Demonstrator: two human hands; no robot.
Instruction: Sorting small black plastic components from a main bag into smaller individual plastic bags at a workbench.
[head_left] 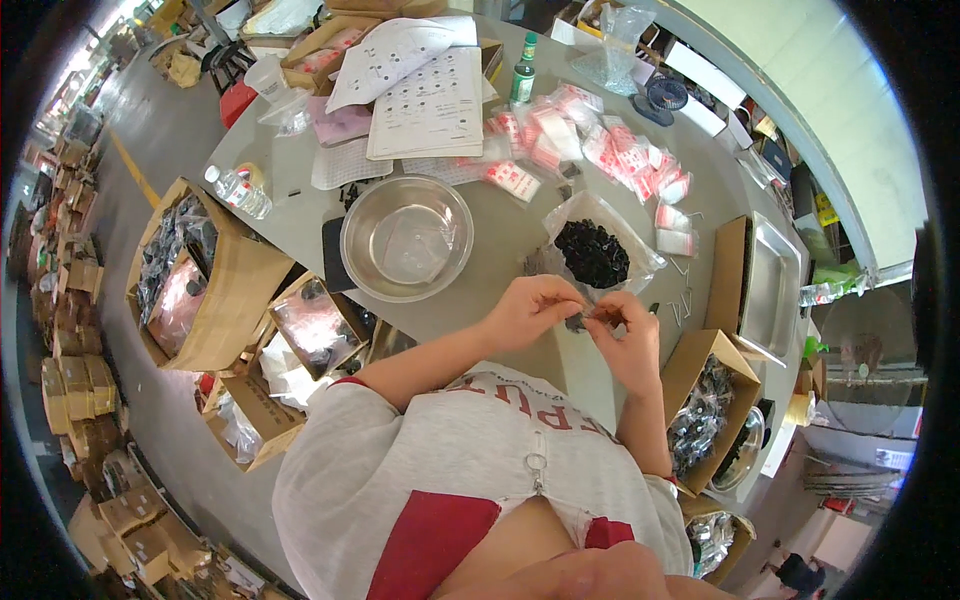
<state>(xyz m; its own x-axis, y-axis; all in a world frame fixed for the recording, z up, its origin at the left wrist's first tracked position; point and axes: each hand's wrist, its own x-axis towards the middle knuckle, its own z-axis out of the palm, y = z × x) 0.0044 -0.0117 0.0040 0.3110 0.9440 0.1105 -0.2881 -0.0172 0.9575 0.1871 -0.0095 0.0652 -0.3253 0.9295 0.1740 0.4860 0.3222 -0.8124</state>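
Note:
Over the near edge of the table, my left hand and my right hand meet fingertip to fingertip. Both are closed in a pinch on something small and pale that I cannot make out; a dark bit shows just below it. Right beyond them lies an open clear plastic bag filled with small black parts. To the left stands a round steel bowl with clear plastic bags in it. Several small red-and-white packets are heaped farther back.
Printed sheets, a green bottle and a small black fan occupy the far side. A water bottle lies at the left. Cardboard boxes stand left; another box and a steel tray stand right. Metal pins lie nearby.

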